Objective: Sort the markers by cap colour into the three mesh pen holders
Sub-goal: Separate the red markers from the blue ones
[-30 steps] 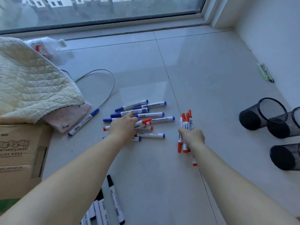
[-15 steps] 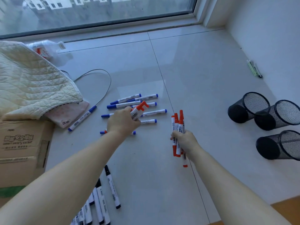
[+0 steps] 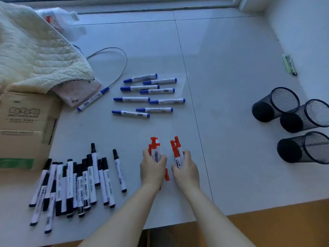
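A: What takes up most of the view?

B: A pale tiled floor (image 3: 222,68). At far left lies a quilt (image 3: 35,56) over a cardboard box (image 3: 23,125), with a plastic bottle (image 3: 60,20) just beyond the quilt and a thin cable (image 3: 122,68) looping out from under it.

A: And the holders?

B: Three black mesh holders (image 3: 292,111) lie on their sides at the right, mouths turned to the right. The two far ones touch; the near one (image 3: 306,148) lies just apart from them.

A: Where are the markers?

B: In three lots. The black-capped markers (image 3: 74,182) lie in a loose overlapping heap at near left, one (image 3: 119,170) a little to the right of the rest. The blue-capped markers (image 3: 147,95) are spread in rough rows in the middle, farther off, each on its side; one stray blue marker (image 3: 92,98) lies left of them, touching the pink cloth (image 3: 76,91) under the quilt.

A: The red ones?

B: In the person's hands, near the centre. The left hand (image 3: 153,168) has its grip closed around a bundle of red markers (image 3: 155,148), caps pointing away. The right hand (image 3: 186,168) has its grip closed around a second red bundle (image 3: 176,148), caps likewise up. The hands are just beside each other, and a red cap end (image 3: 167,174) shows low between them.

A: Anything smaller?

B: A green pen-like thing (image 3: 289,64) by the right wall, too small to tell more.
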